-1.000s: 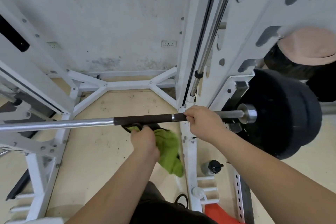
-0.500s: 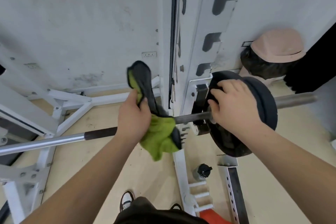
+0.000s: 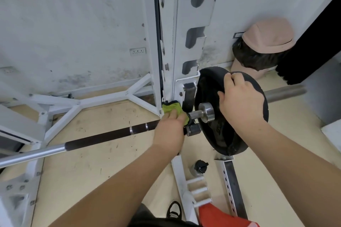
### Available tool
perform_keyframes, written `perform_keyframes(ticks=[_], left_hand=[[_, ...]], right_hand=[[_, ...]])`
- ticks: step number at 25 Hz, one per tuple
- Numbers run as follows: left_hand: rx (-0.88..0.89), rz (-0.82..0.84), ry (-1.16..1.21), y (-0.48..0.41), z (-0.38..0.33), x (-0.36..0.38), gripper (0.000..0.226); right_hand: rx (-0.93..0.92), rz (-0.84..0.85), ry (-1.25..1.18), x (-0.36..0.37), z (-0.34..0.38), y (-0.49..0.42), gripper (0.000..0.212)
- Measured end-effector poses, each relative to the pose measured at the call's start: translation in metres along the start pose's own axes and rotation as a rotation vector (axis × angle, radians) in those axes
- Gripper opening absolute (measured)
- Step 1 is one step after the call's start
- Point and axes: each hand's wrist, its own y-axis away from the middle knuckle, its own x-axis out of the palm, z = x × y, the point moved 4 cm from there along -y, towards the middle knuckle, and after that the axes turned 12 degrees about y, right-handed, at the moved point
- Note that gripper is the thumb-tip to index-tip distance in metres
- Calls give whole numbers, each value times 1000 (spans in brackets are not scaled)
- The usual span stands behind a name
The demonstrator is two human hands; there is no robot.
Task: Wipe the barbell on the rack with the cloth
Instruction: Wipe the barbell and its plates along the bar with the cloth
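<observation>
Green cloth (image 3: 170,109), clutched in the left hand (image 3: 170,129), presses the barbell (image 3: 103,138) at the rack (image 3: 184,42); the right hand (image 3: 239,105) clasps the plate (image 3: 221,140). Next, I'd guess: slide firmly along the shaft.

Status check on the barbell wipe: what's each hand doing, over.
Left hand grips cloth on barbell, tight against rack upright. Right hand grips weight plate rim. Upright crowds the cloth; nothing else in the way.

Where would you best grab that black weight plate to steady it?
By its upper rim, from above: the weight plate stands upright on the barbell, its top edge free. The right hand grips there.
</observation>
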Motion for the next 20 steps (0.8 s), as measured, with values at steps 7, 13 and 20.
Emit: perform_keyframes(ticks=[7, 13, 20], left_hand=[[-171, 15, -194, 40, 80, -57, 30], [-33, 11, -219, -11, 23, -16, 58], [-255, 47, -339, 30, 95, -70, 32]], right_hand=[[0, 55, 5, 4, 6, -5, 67], [13, 53, 0, 1, 6, 0, 70], [45, 24, -25, 5, 4, 4, 65]])
